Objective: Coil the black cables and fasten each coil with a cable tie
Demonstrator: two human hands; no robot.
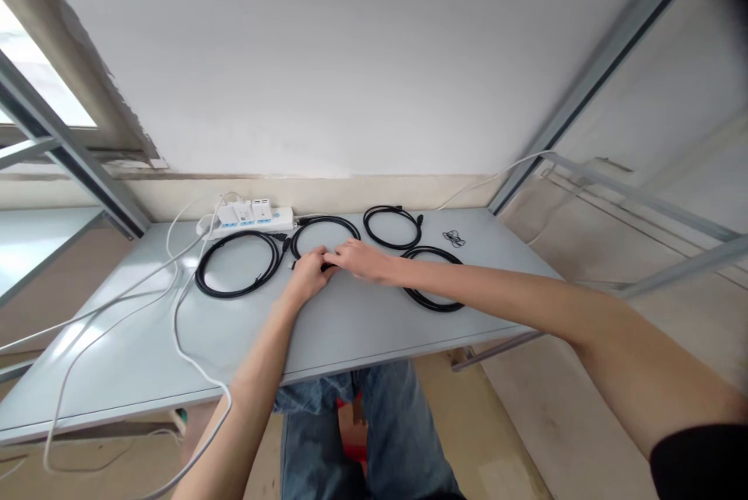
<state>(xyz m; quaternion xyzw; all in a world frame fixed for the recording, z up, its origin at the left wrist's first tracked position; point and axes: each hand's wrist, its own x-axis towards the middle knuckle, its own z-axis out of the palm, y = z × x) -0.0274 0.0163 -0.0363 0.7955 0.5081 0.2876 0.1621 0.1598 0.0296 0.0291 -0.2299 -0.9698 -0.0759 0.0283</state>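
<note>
A coiled black cable (320, 218) lies on the desk in front of me, and both of my hands meet at its near side. My left hand (309, 274) is closed on the near part of this coil, its fingers curled. Touching it from the right, my right hand (359, 258) is closed on the same stretch, fingers bent; the fingertips are partly hidden. Another black cable coil (204, 282) sits to the left, its plug beside the middle coil. Behind my right hand is a coil (393, 247), and a further coil (435, 308) is partly covered by my right forearm.
A small heap of thin black ties (453, 238) rests on the desk's right side. A white power strip (284, 218) with chargers stands at the back left. White cords (181, 352) cross the grey desk (362, 336) on the left and hang over its front edge. Metal posts flank it.
</note>
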